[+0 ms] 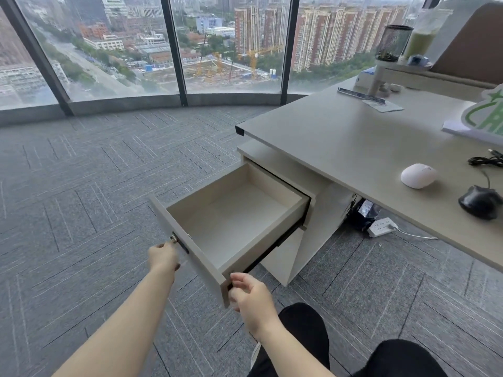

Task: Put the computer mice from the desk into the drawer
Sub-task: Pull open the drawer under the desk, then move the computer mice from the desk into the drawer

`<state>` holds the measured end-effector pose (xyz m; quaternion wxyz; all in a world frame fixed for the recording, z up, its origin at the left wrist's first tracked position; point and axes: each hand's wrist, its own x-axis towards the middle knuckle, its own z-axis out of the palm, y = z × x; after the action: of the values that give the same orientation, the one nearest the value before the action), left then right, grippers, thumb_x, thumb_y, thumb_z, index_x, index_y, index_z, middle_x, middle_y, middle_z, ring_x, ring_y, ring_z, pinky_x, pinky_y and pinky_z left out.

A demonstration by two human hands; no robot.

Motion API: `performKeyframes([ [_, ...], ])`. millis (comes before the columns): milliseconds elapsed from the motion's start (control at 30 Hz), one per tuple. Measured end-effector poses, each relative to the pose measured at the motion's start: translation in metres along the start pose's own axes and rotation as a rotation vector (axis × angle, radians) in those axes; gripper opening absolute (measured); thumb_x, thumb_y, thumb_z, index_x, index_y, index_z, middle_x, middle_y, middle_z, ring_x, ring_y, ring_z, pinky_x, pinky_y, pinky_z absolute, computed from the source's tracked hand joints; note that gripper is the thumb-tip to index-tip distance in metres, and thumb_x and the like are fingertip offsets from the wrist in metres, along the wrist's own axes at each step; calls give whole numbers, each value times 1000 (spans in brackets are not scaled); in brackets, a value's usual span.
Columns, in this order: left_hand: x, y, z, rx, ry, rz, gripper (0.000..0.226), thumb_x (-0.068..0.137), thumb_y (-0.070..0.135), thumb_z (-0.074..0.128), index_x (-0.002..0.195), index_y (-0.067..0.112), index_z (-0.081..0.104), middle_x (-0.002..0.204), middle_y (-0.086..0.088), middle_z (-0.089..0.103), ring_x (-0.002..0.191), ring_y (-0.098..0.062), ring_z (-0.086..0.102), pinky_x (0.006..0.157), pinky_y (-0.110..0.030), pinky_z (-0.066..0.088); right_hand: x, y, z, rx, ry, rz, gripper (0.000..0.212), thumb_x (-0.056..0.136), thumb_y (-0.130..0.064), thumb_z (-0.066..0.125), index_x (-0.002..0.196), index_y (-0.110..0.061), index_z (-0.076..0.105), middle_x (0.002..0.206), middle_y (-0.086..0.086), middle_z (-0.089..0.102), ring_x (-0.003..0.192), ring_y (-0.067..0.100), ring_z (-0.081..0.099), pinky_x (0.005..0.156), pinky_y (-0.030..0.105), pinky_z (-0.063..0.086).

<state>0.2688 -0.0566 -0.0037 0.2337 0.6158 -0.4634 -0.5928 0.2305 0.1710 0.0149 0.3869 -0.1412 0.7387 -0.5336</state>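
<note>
Listing the scene as we are finding it, item by item.

Drawer (pixel 231 213): standing pulled well out from the pedestal (pixel 304 257) under the worktop (pixel 340 142), with nothing lying inside it. A lock with a key (pixel 173 238) is sitting on the drawer front.

Left hand (pixel 162 256): we are reaching it to the drawer front, fingers pinched narrow at the key; whether they are actually gripping the key we cannot tell.

Right hand (pixel 249 297): we are holding it at the near corner of the drawer front, fingers curled loosely beside the edge and carrying nothing.

White mouse (pixel 418 176): lying near the worktop's front edge, toward its right end.

Black mouse (pixel 480 202): lying just beside the white one, further right and also close to the front edge, its cable (pixel 487 161) trailing back across the worktop.

Power strip (pixel 382 227): lying on the carpet under the worktop.

Step in hand, as we are judging it: the opening of the drawer, which looks done or nearly so; neither mouse is yet in it.

Next move, as we are judging it: freeing the right hand from the drawer corner, reaching up and right to the white mouse, closing around its body and carrying it over the drawer's open top. The black mouse is going to need its cable gathered, or it may snag.
</note>
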Motion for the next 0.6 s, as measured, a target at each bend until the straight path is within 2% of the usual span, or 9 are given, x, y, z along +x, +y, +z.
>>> performKeyframes([
  [67,-22,15,4,239,102,270,36,95,21,39,128,6,49,126,-20,60,100,-36,60,82,-47,52,-1,-14,-21,10,78,-85,33,92,-12,51,112,-36,62,114,-11,65,102,10,64,86,33,57],
  [133,-57,40,24,257,57,547,40,97,21,39,134,8,48,128,-17,59,109,-34,59,84,-43,49,-1,-35,-60,21,221,-212,31,92,-12,52,111,-35,63,114,-11,66,106,11,63,93,39,55],
  [267,-126,77,106,263,-227,822,28,95,20,45,119,14,59,119,-7,64,110,-23,59,93,-37,47,-4,-84,-169,33,650,-432,29,92,-5,51,106,-26,67,103,-4,70,89,14,64,80,30,54],
  [333,-161,86,158,266,-388,879,25,94,19,47,114,16,62,115,-3,66,107,-17,60,93,-31,46,-8,-100,-227,-47,877,-494,28,89,-6,49,103,-24,65,103,-1,67,93,17,62,82,31,49],
  [433,-215,91,239,331,-591,943,29,91,21,52,118,18,62,118,-3,66,111,-18,61,96,-33,47,-5,-100,-309,-288,1139,-404,30,84,-9,53,111,-14,65,111,9,60,108,28,52,87,29,38],
  [467,-232,92,266,376,-651,972,32,91,23,52,122,18,60,122,-4,64,114,-19,59,98,-35,46,-2,-96,-334,-369,1184,-339,34,84,-13,55,116,-13,64,116,14,58,113,32,50,93,34,38],
  [533,-261,89,315,492,-737,1041,40,90,26,54,129,20,55,131,-5,57,120,-23,55,96,-33,44,3,-85,-373,-500,1190,-201,45,83,-22,61,127,-13,59,129,20,53,120,39,47,102,43,37],
  [600,-283,82,356,597,-784,1078,47,88,33,55,134,23,50,138,-5,51,123,-26,51,94,-36,46,7,-79,-400,-572,1119,-38,60,84,-36,64,140,-19,48,145,21,40,128,42,40,106,46,33],
])
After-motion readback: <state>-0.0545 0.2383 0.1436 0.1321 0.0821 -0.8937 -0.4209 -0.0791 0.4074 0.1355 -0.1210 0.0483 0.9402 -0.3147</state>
